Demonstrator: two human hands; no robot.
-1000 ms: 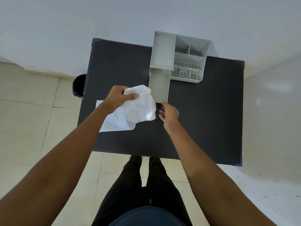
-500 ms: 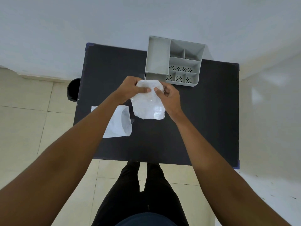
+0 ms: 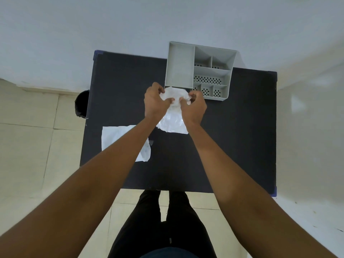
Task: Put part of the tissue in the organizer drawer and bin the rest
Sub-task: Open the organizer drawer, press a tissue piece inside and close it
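A white tissue piece point(image 3: 174, 112) hangs between both hands just in front of the grey organizer point(image 3: 199, 69), over the black table point(image 3: 232, 136). My left hand point(image 3: 155, 102) pinches its upper left edge and my right hand point(image 3: 193, 107) grips its upper right edge; the top is bunched and the lower part drapes to the table. The organizer's drawer is hidden behind my hands and the tissue. A second white tissue piece point(image 3: 115, 138) lies flat near the table's left edge, partly under my left forearm.
A black bin point(image 3: 81, 104) stands on the tiled floor by the table's left side. The organizer has several open compartments, some perforated, at the table's back against the white wall. My legs stand at the table's near edge.
My right hand came up from the table to the tissue and took hold of it. Both hands carried it forward to the organizer's front and bunched its top. The drawer is now hidden.
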